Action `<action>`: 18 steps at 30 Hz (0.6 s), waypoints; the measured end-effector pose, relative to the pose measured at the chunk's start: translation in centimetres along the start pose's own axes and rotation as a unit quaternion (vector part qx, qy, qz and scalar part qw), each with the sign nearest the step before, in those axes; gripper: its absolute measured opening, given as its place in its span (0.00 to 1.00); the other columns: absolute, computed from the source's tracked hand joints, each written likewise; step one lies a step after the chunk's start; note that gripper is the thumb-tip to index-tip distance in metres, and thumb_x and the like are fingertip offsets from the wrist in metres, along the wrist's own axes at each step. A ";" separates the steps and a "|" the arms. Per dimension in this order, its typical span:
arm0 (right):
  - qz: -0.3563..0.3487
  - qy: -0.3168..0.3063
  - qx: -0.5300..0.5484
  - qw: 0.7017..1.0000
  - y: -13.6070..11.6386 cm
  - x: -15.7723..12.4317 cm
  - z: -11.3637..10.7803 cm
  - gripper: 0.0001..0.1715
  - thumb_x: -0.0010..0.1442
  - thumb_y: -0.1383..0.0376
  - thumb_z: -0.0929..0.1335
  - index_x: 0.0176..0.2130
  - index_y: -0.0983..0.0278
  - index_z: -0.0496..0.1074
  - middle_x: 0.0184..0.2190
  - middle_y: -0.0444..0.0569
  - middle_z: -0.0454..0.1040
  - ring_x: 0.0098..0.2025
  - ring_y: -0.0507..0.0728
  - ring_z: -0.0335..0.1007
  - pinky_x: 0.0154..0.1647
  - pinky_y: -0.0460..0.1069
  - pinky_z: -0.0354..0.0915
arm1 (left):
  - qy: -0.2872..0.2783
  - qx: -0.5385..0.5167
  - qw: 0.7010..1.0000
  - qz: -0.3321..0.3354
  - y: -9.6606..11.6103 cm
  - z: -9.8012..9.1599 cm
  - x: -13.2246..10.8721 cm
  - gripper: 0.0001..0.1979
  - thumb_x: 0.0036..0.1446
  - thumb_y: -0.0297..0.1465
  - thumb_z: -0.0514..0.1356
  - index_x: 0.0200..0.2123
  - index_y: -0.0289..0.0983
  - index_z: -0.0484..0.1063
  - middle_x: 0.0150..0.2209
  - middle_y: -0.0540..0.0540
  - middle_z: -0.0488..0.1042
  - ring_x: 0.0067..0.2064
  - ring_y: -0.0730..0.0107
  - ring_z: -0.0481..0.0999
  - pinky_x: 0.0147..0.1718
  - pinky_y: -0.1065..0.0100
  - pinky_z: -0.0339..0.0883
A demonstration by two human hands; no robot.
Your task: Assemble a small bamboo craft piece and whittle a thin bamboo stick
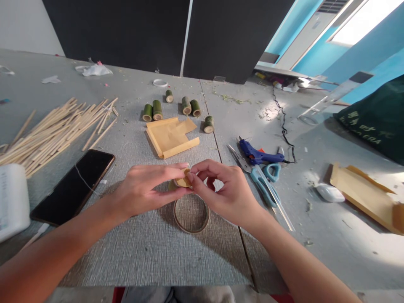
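Above the near part of the table, my left hand (148,185) is closed around a small pale, rounded piece, mostly hidden by the fingers; it may be a cut of bamboo. A scrap of tan paper (183,181) sits at its end. Thumb and forefinger of my right hand (221,185) pinch that scrap from the right. Just below both hands, a tape-like ring (176,223) lies flat on the table. Beyond them is a larger torn sheet of tan paper (170,136) with folded edges.
Several short green bamboo pieces (157,110) stand or lie farther back. At left are a heap of thin sticks (59,130), a phone (75,185) and a white bottle (12,202). A blue glue gun (259,155), scissors (263,187) and tan paper (366,193) lie right.
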State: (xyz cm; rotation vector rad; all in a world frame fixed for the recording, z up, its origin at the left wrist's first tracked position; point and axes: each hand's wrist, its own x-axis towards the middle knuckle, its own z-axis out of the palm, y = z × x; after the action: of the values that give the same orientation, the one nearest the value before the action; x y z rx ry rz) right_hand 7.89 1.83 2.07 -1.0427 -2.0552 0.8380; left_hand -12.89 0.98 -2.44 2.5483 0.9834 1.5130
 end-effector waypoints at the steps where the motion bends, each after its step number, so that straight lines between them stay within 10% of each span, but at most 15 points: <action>1: 0.000 0.000 -0.001 1.000 0.0 0.0 0.0 0.05 0.64 0.66 0.69 0.37 0.64 0.76 0.26 0.42 0.77 0.22 0.45 0.63 0.23 0.42 0.62 | 0.000 -0.001 1.000 0.001 0.0 0.0 0.0 0.15 0.61 0.35 0.69 0.50 0.49 0.74 0.46 0.53 0.85 0.45 0.62 0.86 0.44 0.64 0.85; 18: -0.009 0.002 -0.005 1.000 0.0 -0.1 0.0 0.05 0.65 0.66 0.69 0.36 0.64 0.75 0.24 0.41 0.76 0.21 0.45 0.62 0.23 0.42 0.60 | -0.006 -0.006 1.000 0.001 0.2 -0.1 0.3 0.14 0.61 0.34 0.68 0.50 0.49 0.74 0.46 0.53 0.85 0.45 0.61 0.86 0.44 0.63 0.86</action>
State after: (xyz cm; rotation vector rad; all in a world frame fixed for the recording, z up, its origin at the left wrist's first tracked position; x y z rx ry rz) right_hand 7.91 1.72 2.05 -1.0278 -2.0649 0.8175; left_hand -12.81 0.94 -2.09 2.5482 0.9671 1.4989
